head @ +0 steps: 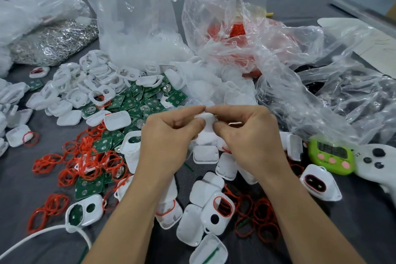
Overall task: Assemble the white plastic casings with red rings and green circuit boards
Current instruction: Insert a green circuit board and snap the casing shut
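Observation:
Both hands meet at the centre of the table around one white plastic casing. My left hand pinches its left side with curled fingers and thumb. My right hand grips its right side, fingertips touching those of the left hand above the casing. Most of the casing is hidden by the fingers. Loose red rings lie scattered at the left and red rings lie at the lower right too. Green circuit boards are heaped behind the hands. More white casings lie in front of the hands.
Clear plastic bags of parts stand behind the pile, one bag holding red rings. A heap of metal clips is at the back left. A green timer and a white game controller lie at the right. A white cable crosses the lower left.

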The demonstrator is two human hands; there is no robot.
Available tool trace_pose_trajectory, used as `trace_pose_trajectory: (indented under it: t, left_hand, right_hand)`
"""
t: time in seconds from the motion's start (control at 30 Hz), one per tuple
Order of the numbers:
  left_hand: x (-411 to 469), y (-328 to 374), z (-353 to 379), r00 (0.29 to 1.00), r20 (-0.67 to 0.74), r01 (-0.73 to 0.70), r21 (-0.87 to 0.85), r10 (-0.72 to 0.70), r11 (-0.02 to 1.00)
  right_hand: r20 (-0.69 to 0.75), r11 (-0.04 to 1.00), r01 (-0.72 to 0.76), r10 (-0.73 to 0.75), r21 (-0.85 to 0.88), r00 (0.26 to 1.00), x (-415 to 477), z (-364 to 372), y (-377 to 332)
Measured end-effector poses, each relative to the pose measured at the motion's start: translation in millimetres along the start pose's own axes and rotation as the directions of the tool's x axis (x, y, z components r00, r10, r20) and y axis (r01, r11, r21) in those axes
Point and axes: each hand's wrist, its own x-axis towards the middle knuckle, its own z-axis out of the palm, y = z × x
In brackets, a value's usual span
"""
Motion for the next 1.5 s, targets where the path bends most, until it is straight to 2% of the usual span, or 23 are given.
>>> trace_pose_trajectory:
  t: [0.13, 0.27, 0.37, 0.53, 0.6, 0.7, 0.77, 0.8, 0.87, 0.93, 0.97, 1.07, 1.17, 1.37, 1.5]
  left_hand:
    - [0.0, 3.7, -3.8, 0.998, -0.014, -0.069, -0.074, 0.068, 0.995]
    - [-1.0, 6.7, -2.2, 0.997, -0.03, -0.07, -0.156, 0.066, 0.985]
    - [-2.5, 7.1, -0.2, 0.995, -0.052, -0.088, -0.146, 0.081, 0.985]
    - [-5.6, 6.3, 5.3, 0.993, -0.106, -0.063, -0.083, 0.054, 0.995]
    - [-7.0, 5.2, 7.7, 0.982, -0.18, -0.06, -0.026, 0.054, 0.998]
    - [-11.6, 7.2, 13.2, 0.959, -0.275, -0.06, 0.06, 0.074, 0.996]
    - [-13.2, 8.5, 14.9, 0.96, -0.265, -0.084, 0.044, 0.093, 0.995]
    - [-12.9, 9.2, 14.1, 0.963, -0.25, -0.096, 0.023, 0.099, 0.995]
    - [-9.5, 9.4, 9.1, 0.966, -0.244, -0.09, -0.027, 0.081, 0.996]
    - [-4.7, 7.8, 3.5, 0.974, -0.222, -0.051, -0.064, 0.035, 0.997]
    - [-3.3, 7.1, 2.7, 0.982, -0.189, -0.027, -0.082, 0.011, 0.996]
    - [-3.5, 9.0, 4.6, 0.998, -0.057, 0.009, -0.121, -0.016, 0.993]
    - [-4.4, 9.9, 4.1, 1.0, 0.007, 0.004, -0.177, -0.003, 0.984]
    - [-5.1, 11.0, 6.3, 0.993, 0.115, 0.067, -0.271, -0.037, 0.96]
    - [-3.4, 6.7, 9.2, 0.991, 0.077, 0.122, -0.243, -0.106, 0.962]
  right_hand:
    - [-0.046, 0.996, 0.025, -0.022, 0.082, 0.999, -1.2, 3.9, -1.7]
    - [-0.11, 0.987, 0.1, -0.086, 0.128, 0.99, -4.5, 6.7, -3.9]
    - [-0.165, 0.983, 0.127, -0.105, 0.133, 0.981, -7.5, 9.2, -3.5]
    - [-0.174, 0.993, 0.08, -0.065, 0.083, 0.983, -5.0, 9.3, 1.4]
    - [-0.134, 0.997, 0.071, -0.071, -0.009, 0.988, -2.7, 9.3, 3.6]
    - [0.022, 0.951, 0.137, -0.136, -0.276, 0.99, -5.1, 16.6, 6.9]
    - [0.084, 0.94, 0.128, -0.106, -0.316, 0.991, -4.3, 18.5, 9.2]
    - [0.094, 0.963, 0.089, -0.067, -0.254, 0.993, -1.6, 16.8, 9.3]
    - [0.16, 0.991, -0.098, 0.083, 0.087, 0.984, 4.4, 11.9, 6.6]
    - [0.297, 0.858, -0.307, 0.192, 0.413, 0.936, 6.1, 6.9, 1.8]
    - [0.356, 0.79, -0.371, 0.208, 0.488, 0.911, 5.6, 5.1, -0.5]
    - [0.46, 0.671, -0.448, 0.176, 0.59, 0.87, 3.5, 2.5, -5.2]
    - [0.47, 0.597, -0.457, 0.147, 0.659, 0.87, 5.3, 0.1, -7.7]
    - [0.342, 0.648, -0.339, 0.128, 0.681, 0.931, 5.1, 8.8, -8.6]
    - [0.371, 0.728, -0.34, 0.127, 0.595, 0.92, 3.9, 9.2, -5.2]
